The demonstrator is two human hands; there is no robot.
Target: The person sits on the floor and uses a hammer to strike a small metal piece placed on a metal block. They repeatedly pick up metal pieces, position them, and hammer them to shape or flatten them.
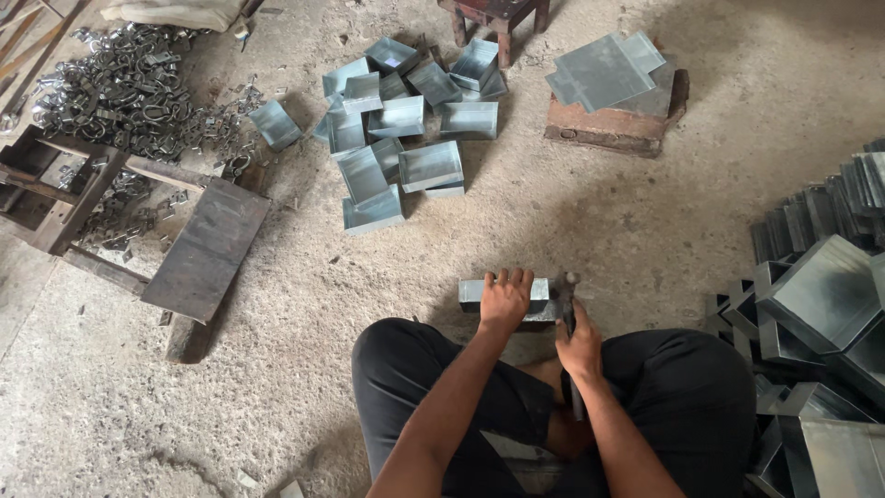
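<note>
Pressing down, the left hand (504,297) curls its fingers over a folded metal box (507,297) on the floor at lower centre (between the knees); the right hand (579,343) grips a hammer (569,309), its head touching the box.

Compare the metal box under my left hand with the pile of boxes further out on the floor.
The box sits alone at the knees, pressed down by the left hand, with the hammer in the right hand beside it. The pile lies untouched, its many boxes jumbled, most with open sides up. Both are grey sheet metal.
</note>
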